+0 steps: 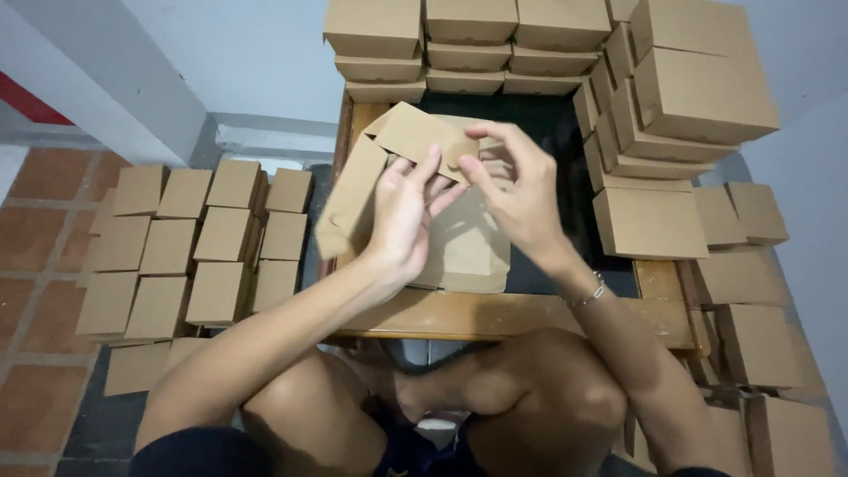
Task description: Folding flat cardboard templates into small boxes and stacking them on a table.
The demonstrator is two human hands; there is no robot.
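Over a low wooden table (459, 316), left hand (402, 216) and right hand (521, 190) pinch a half-folded cardboard box (415, 141), whose thin flap could crease or tear if forced.

Finished brown boxes (465, 40) stood stacked in rows along the far edge of the wooden surface (495, 316). More leaned in a tall pile (671, 115) at its right side, spilling down toward further boxes (751, 327) on the floor. To the left, closed boxes (190, 247) sat in neat rows on the red tile floor (40, 291), beside a grey wall (159, 71).
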